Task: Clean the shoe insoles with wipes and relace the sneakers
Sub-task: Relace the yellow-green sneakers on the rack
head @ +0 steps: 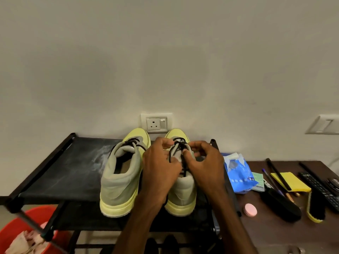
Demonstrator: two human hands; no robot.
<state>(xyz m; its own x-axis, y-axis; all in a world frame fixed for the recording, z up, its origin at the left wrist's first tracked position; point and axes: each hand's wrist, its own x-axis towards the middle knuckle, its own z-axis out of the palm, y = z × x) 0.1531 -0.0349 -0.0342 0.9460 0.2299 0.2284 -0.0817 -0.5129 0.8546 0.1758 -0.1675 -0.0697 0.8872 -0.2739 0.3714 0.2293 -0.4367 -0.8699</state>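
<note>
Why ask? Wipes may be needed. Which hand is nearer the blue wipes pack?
Right. The right hand pinches laces beside the wipes pack; the left hand, also on them, sits farther left.

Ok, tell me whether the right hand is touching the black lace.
Touching. The head view shows the right hand pinching the black lace between thumb and fingers, over the right-side sneaker.

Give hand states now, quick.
Left hand: grip on the black lace of the right sneaker.
Right hand: grip on the same lace.
</note>
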